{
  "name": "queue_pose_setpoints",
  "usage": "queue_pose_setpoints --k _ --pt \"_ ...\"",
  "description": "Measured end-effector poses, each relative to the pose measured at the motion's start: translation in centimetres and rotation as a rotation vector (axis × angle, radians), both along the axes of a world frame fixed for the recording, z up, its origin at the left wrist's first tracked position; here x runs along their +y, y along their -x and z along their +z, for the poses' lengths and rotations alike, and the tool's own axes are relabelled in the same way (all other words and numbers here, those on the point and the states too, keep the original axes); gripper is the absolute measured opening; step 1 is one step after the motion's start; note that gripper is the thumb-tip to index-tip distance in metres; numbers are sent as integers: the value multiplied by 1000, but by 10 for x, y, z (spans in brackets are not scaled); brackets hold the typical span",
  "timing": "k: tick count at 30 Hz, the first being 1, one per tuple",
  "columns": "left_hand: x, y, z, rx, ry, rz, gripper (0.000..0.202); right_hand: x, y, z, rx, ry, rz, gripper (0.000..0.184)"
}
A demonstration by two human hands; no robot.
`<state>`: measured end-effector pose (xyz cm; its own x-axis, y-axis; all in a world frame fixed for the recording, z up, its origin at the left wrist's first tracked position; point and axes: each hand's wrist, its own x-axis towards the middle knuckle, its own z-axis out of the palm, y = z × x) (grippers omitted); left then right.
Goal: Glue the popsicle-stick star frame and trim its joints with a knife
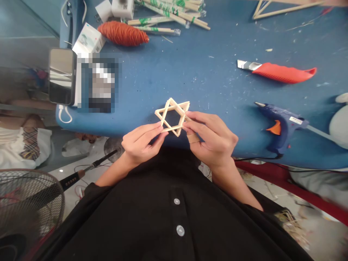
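A small six-pointed star made of pale wooden sticks (164, 115) is held just above the front edge of the blue table. My left hand (143, 141) pinches its lower left point between thumb and fingers. On the other side, my right hand (210, 136) grips the star's right side with thumb and fingertips; a tan bandage wraps one of its fingers. To the right lie a red utility knife (284, 73), its blade showing, and a blue glue gun (285, 123) with an orange trigger and a glue stick in its back.
An orange yarn spool (123, 33), paper-wrapped chopsticks (174, 14), a small white box (89, 39) and a phone (62, 77) lie on the blue table (190, 58). A stick frame (288, 11) sits far right. A fan (29, 206) stands at lower left.
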<state>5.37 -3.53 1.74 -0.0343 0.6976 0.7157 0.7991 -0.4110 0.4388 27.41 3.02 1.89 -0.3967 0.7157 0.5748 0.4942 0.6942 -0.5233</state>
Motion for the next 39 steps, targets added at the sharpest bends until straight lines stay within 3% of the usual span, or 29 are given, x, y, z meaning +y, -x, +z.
queue_pose_setpoints --k 8,14,21,31,39 --pt "-2 1 -3 -47 2 -21 22 2 -1 0 33 -19 4 20" --pt "0 3 -5 -6 -7 -5 10 6 -6 2 41 122 -16 19" --pt "8 20 -15 -23 -38 -108 16 2 -3 10 161 195 7 17" --pt "10 20 -20 -109 -60 -106 16 1 -3 10 180 299 -43 11" --pt "12 21 -16 -116 -60 -141 19 0 -3 8 182 215 -20 17"
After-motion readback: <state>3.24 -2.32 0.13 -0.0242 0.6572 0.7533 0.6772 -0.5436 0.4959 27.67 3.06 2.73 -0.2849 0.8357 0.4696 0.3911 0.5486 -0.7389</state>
